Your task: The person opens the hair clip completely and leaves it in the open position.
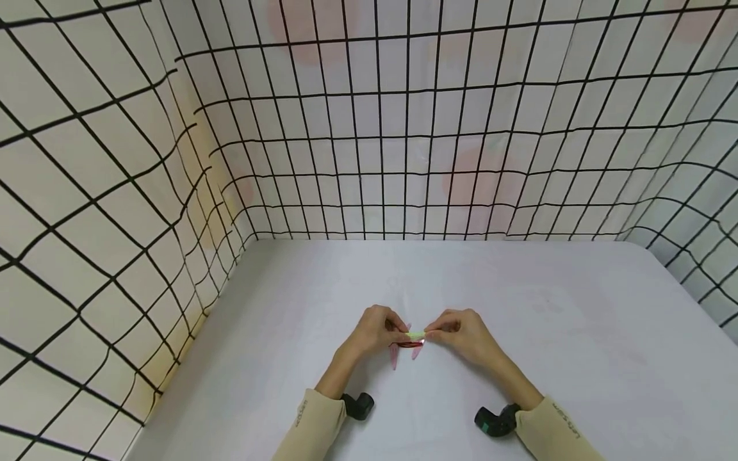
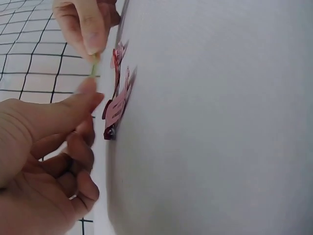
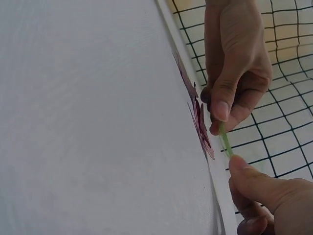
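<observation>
Lower centre of head view: L hand [image 1: 375,331] & R hand [image 1: 461,331] each pinch one end of green band [image 1: 416,335], thumb to fingertip, grips narrow. Band's b/w them, looks straight in both wrist views, prob. held at its ends to keep it stretched & leave the mid free. Pink clips [image 2: 116,108] + red strip [image 1: 410,344] lie just below it on desk [image 1: 519,288], lower centre of frame; no hand seems to hold them, prob. put there for easy reach. Exact no. of clips: can't tell, hands partly block 'em. Black mesh [image 1: 407,109] fills upper frame.
</observation>
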Tool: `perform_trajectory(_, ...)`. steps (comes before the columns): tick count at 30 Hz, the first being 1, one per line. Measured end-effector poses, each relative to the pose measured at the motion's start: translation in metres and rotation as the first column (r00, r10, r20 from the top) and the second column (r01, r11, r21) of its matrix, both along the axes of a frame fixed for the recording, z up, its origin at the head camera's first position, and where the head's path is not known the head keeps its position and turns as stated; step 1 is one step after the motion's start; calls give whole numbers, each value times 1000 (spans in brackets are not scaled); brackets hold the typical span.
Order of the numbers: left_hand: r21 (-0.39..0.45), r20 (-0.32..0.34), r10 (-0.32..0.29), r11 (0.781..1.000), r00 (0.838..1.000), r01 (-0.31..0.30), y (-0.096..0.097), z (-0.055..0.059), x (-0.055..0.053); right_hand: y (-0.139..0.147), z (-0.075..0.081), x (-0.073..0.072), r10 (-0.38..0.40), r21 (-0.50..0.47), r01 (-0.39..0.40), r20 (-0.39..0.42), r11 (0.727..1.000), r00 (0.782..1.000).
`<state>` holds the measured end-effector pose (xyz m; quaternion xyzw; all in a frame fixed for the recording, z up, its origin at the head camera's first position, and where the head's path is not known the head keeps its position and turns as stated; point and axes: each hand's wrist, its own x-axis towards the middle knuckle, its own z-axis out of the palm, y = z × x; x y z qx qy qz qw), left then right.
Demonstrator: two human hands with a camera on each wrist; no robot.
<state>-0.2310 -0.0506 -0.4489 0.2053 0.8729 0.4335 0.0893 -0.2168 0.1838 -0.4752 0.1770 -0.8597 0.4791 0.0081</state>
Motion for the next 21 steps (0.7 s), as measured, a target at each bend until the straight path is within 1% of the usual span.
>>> perform_trajectory(4, 121, 52, 9, 993, 999, -15, -3, 2, 1, -1, 2, 0, -27, -36, 27, 7, 999, 1000)
perform_trajectory(6, 163, 54, 19, 986, 998, -27, -4, 3, 2, -2, 4, 0, -39, -55, 40, 11, 998, 999)
perform_trajectory(8, 188, 42, 33, 981, 999, -40, -4, 4, 2, -4, 6, 0, -48, -75, 50, 28, 996, 998)
perform_trajectory(12, 178, -53, 62, 983, 997, -52, -1, 4, 3, -8, 8, 2, -55, -120, 65, 88, 991, 995)
perform_trajectory(14, 154, -112, 65, 987, 992, -48, 2, 4, 4, -10, 8, 3, -61, -129, 74, 103, 989, 993)
perform_trajectory(15, 138, -149, 67, 989, 986, -47, 4, 5, 5, -11, 8, 4, -66, -133, 79, 102, 988, 993)
perform_trajectory(17, 106, -221, 76, 993, 972, -53, 7, 6, 6, -13, 9, 6, -82, -135, 93, 85, 986, 993)
perform_trajectory(19, 67, -309, 82, 996, 948, -64, 9, 7, 7, -16, 11, 7, -109, -123, 116, 60, 986, 992)
perform_trajectory(21, 25, -382, 94, 996, 919, -91, 11, 7, 8, -19, 12, 9, -134, -117, 137, 35, 984, 990)
